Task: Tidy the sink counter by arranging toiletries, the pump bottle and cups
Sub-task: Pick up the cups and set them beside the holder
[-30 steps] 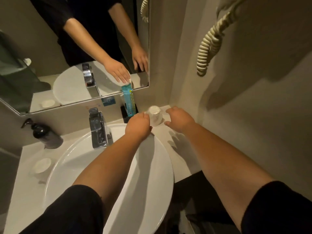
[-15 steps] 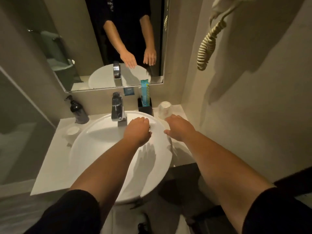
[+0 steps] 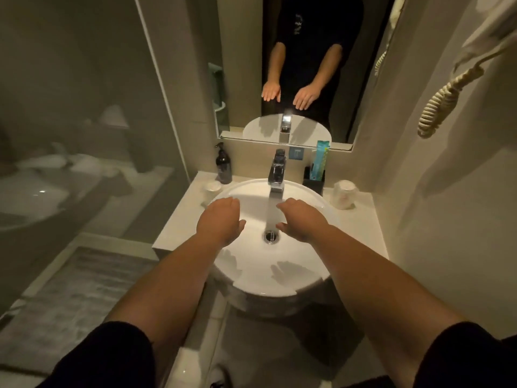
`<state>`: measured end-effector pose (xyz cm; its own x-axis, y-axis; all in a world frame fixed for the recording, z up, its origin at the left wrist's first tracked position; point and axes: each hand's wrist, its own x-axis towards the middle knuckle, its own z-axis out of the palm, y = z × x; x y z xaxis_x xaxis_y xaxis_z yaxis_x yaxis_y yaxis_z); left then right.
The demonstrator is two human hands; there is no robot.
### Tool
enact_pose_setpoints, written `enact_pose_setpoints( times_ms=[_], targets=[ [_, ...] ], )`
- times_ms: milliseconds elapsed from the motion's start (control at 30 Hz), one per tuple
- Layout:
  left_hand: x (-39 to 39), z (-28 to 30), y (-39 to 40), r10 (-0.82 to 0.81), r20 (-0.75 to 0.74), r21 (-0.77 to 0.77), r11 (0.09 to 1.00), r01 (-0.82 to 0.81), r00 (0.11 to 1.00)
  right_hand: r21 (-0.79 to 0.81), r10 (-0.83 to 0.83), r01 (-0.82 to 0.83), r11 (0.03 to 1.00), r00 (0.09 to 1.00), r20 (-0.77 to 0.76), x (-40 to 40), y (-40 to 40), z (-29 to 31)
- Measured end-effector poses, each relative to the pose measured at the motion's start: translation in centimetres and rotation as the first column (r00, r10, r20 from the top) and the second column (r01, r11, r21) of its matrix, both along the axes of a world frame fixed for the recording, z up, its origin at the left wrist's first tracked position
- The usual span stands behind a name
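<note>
Both my hands are hovering over the white round basin (image 3: pixel 253 278) right now, palms down, holding nothing. My left hand (image 3: pixel 219 219) is on the left of the faucet (image 3: pixel 277 172), fingers loosely curled downward and close together; my right hand (image 3: pixel 300 219) is on the other side, fingers relaxed and a bit drooped, thumb sticking out toward the drain (image 3: pixel 270 237). Neither one is touching the basin as far as I can see. On the counter (image 3: pixel 361 217), the dark pump bottle (image 3: pixel 223 167) stands upright at the back left corner by the wall, with a small white cup (image 3: pixel 211 187) just in front of it, close to the basin rim. On the back right side there's a black holder (image 3: pixel 314 181) with a teal toiletry packet (image 3: pixel 321 161) standing up in it, leaning against the lower edge of the mirror (image 3: pixel 307 65). Further right, near the side wall, a white cup (image 3: pixel 344 194) sits upside down, looks wrapped in something clear but hard to tell. A coiled cord (image 3: pixel 442 102) hangs on the right wall.
</note>
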<state>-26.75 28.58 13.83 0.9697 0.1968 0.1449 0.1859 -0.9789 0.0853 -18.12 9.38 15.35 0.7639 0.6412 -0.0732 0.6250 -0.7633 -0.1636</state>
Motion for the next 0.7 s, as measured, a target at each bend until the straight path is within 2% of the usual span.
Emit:
enact_pose_setpoints(
  times_ms=[200, 367, 533, 700],
  targets=[
    [-2.1, 0.8, 6.4, 0.102, -0.016, 0.06, 0.993, -0.101, 0.995, 0.005, 0.108, -0.108, 0.994, 0.993, 0.046, 0.0, 7.8, -0.6],
    [-1.0, -0.3, 12.1, 0.114, -0.073, 0.125, 0.987, -0.105, 0.991, -0.026, 0.136, -0.136, 0.99, 0.99, 0.029, 1.1, 13.9, -2.4],
    [2.9, -1.8, 17.5, 0.07, -0.117, 0.067, 0.996, -0.062, 0.991, -0.036, 0.058, -0.059, 0.998, 0.997, -0.042, 4.3, 19.1, -4.1],
    [6.9, -3.5, 20.3, 0.027, -0.162, -0.072, 0.997, -0.039, 0.986, -0.022, -0.055, 0.052, 0.998, 0.991, -0.12, 6.9, 21.8, -5.7]
  ],
)
